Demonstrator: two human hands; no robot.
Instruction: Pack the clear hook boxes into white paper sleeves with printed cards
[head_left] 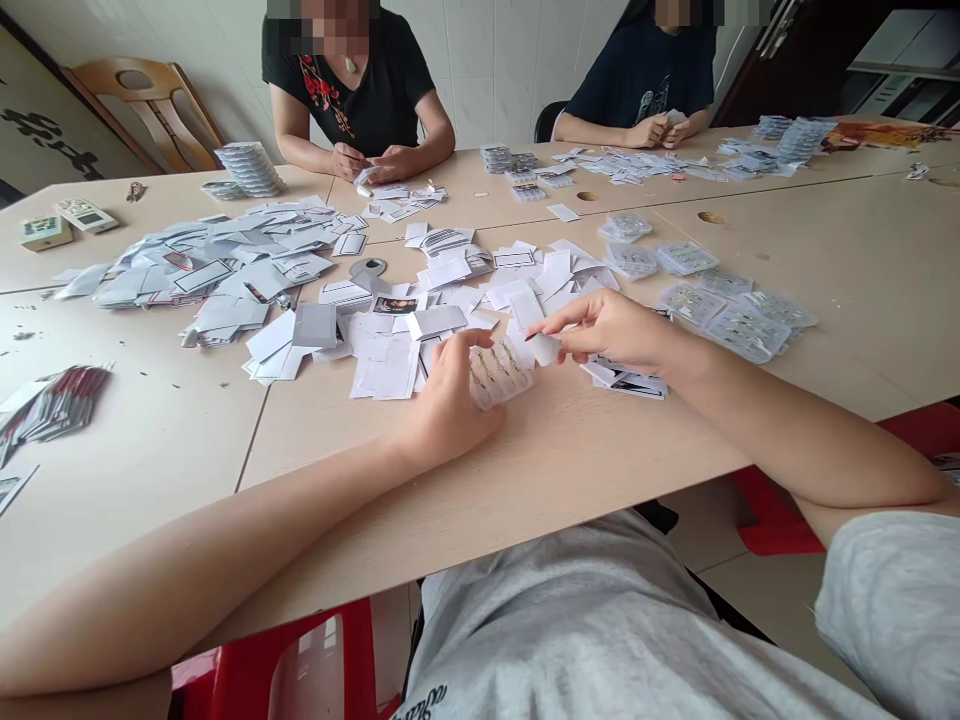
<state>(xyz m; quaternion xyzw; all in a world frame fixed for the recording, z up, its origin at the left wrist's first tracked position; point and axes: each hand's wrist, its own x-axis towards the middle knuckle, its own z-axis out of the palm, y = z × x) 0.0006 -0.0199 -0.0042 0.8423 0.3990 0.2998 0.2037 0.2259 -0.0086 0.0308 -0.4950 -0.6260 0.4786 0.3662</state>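
Observation:
My left hand (456, 405) is closed around the edge of a small clear plastic box (498, 374). Gold-coloured pieces lie in rows inside it. Just right of the box, my right hand (592, 328) pinches a small white paper piece (544, 348) between thumb and fingers. The paper looks curled, and a dark edge shows near my fingertip. Beyond both hands spreads a heap of white paper cards (386, 355), some with printed frames. Under my right wrist lie more printed cards (630, 380).
Filled clear boxes (750, 328) lie at the right. A tape roll (367, 268) sits among the cards, and a larger pile of white packets (225, 262) is at the left. Across the table, two people handle small items near stacked boxes (251, 168). A bundle of cards (64, 400) lies far left.

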